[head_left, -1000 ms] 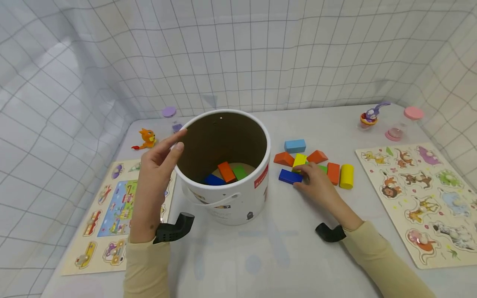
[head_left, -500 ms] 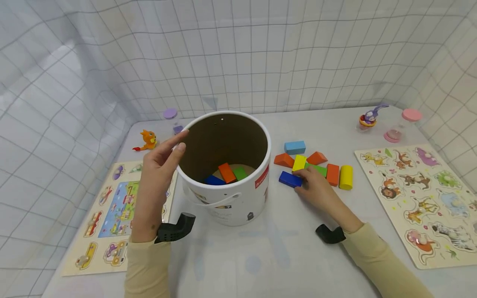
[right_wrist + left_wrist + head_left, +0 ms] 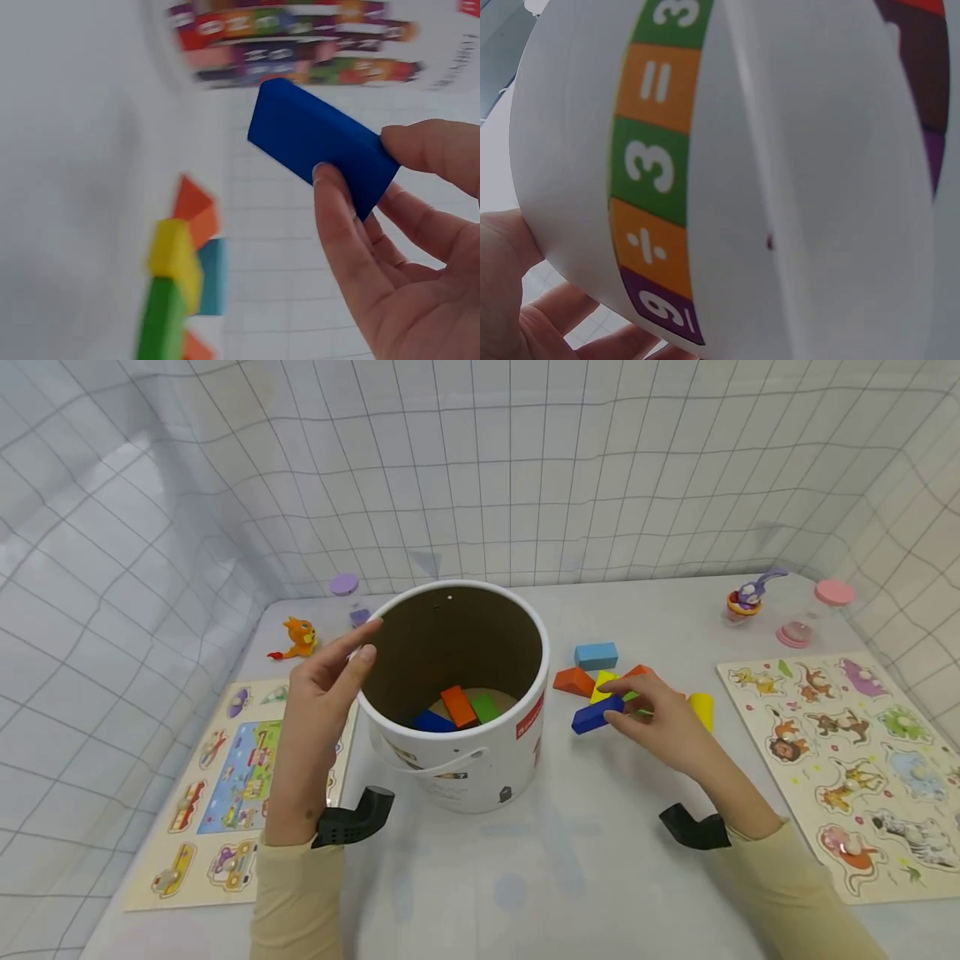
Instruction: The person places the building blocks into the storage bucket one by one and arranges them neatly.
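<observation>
A blue rectangular block (image 3: 597, 714) is pinched between the thumb and fingers of my right hand (image 3: 660, 722), tilted and raised off the table. In the right wrist view, the same blue block (image 3: 322, 142) shows with fingertips on its near end. My left hand (image 3: 322, 697) rests at the left rim of the white bucket (image 3: 480, 777), thumb and index finger reaching over the edge. Inside the bucket lie an orange block (image 3: 459, 707), a green block (image 3: 485, 708) and a blue block (image 3: 433, 721). The left wrist view shows the bucket's printed wall (image 3: 840, 180) close up.
Right of the bucket lie a light blue block (image 3: 596, 656), an orange triangular block (image 3: 574, 682), a yellow block (image 3: 602, 685) and a yellow cylinder (image 3: 702, 710). Puzzle boards (image 3: 847, 752) flank both sides. An orange toy figure (image 3: 300, 637) stands back left.
My right hand has lifted the blue block off the table, tilting it and drawing slightly right. My left hand stays at the bucket rim.
</observation>
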Demonstrator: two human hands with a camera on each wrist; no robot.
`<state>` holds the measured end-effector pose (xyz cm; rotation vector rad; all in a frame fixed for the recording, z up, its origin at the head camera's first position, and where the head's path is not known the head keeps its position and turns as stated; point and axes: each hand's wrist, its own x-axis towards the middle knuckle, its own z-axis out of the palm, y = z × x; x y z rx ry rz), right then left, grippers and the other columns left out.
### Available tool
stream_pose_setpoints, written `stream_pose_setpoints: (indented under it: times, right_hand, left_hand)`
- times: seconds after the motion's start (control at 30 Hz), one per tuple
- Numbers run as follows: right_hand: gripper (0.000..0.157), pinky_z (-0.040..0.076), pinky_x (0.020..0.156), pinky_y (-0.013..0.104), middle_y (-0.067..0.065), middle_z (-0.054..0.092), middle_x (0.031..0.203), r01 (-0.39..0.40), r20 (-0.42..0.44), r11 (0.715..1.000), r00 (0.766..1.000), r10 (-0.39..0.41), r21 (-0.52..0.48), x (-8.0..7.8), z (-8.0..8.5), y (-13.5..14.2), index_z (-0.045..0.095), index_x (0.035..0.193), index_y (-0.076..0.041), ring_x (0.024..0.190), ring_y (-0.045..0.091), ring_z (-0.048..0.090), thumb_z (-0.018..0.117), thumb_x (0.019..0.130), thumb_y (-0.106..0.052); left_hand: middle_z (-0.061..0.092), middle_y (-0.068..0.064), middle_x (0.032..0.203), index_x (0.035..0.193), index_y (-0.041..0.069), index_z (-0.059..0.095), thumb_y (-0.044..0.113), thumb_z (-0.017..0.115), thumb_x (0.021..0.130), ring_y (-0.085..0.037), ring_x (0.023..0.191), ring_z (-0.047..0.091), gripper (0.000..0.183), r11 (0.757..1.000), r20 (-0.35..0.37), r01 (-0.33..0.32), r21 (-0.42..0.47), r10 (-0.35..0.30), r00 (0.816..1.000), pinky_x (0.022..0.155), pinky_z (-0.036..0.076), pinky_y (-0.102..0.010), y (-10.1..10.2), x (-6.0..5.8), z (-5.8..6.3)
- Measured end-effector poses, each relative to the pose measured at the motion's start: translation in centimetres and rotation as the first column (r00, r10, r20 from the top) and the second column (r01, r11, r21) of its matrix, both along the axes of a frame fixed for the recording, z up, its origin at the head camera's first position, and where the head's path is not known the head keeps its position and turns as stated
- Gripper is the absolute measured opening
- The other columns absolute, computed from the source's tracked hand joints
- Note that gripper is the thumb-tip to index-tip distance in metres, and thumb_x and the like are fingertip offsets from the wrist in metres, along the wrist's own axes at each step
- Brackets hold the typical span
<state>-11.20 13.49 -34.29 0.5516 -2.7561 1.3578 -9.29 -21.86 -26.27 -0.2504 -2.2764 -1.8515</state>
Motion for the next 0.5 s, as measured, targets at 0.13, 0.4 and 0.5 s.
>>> stream_pose_setpoints:
  times: [0.13,0.4,0.5]
  right_hand:
    - [0.028,0.047,0.078,0.016,0.006,0.049,0.109,-0.025,-0.064,0.969,0.998,0.010,-0.246,1.0,3.3,-0.2,0.056,0.113,-0.004,0.091,0.018,0.054,0.058,0.085,-0.008]
    - [0.023,0.050,0.075,0.023,0.014,0.045,0.114,-0.111,-0.085,0.736,0.994,0.073,-0.668,1.8,9.3,-3.2,0.058,0.110,-0.003,0.093,0.027,0.054,0.054,0.087,-0.004]
    - [0.022,0.048,0.081,0.026,0.013,0.046,0.115,-0.153,-0.071,0.738,0.987,0.141,-0.658,0.8,9.8,-5.2,0.059,0.108,-0.006,0.094,0.027,0.055,0.055,0.087,-0.006]
  left_hand:
    - [0.046,-0.007,0.130,0.127,0.019,0.051,0.029,0.050,0.090,-0.026,0.117,0.040,0.038,1.000,0.011,0.000,0.001,0.000,1.000,0.094,0.039,-0.032,0.0,0.2,0.1]
    - [0.048,-0.009,0.127,0.126,0.015,0.052,0.026,0.050,0.091,-0.026,0.112,0.044,0.037,1.000,-0.003,-0.006,0.012,0.006,1.000,0.084,0.045,-0.020,0.1,0.1,0.1]
    - [0.048,-0.009,0.127,0.125,0.013,0.052,0.025,0.050,0.091,-0.027,0.110,0.045,0.036,1.000,-0.009,-0.003,0.028,0.003,1.000,0.082,0.046,-0.020,0.1,0.0,0.0]
